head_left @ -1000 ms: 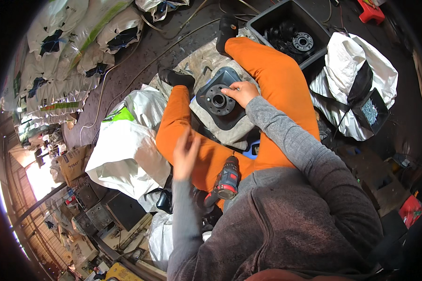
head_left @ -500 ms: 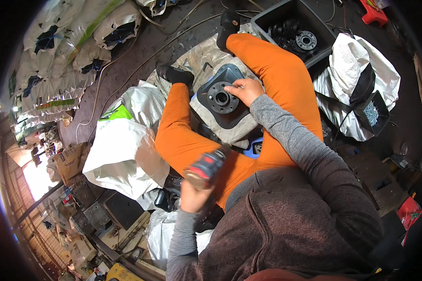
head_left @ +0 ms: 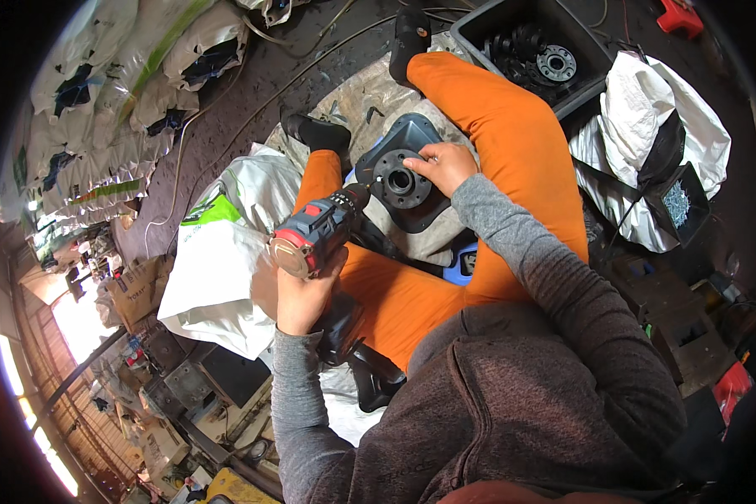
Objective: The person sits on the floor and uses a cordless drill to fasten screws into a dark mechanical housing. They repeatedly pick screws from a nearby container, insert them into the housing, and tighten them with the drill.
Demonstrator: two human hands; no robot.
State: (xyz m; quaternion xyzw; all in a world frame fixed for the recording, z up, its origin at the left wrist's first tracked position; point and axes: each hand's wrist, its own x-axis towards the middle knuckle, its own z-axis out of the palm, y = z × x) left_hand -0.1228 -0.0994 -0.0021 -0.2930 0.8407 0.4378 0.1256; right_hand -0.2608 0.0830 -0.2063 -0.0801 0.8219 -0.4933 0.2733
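Observation:
A black and red cordless drill is in my left hand, which wraps round its grip. The drill's tip reaches the left edge of a dark round flange with a central bore and several small holes. This flange sits on a dark squarish plastic base between my legs. Near the flange's upper right, my right hand has its thumb and finger closed together against the face. Anything between those fingertips is too small to make out.
A grey bin with dark parts and another flange stands at the far right. Beside it are a white sack and a black box of small screws. At my left lies a white and green sack. A blue item lies beneath me.
My left hand has swung the drill up and forward, so its tip now meets the flange. The right hand stays at the flange's upper right.

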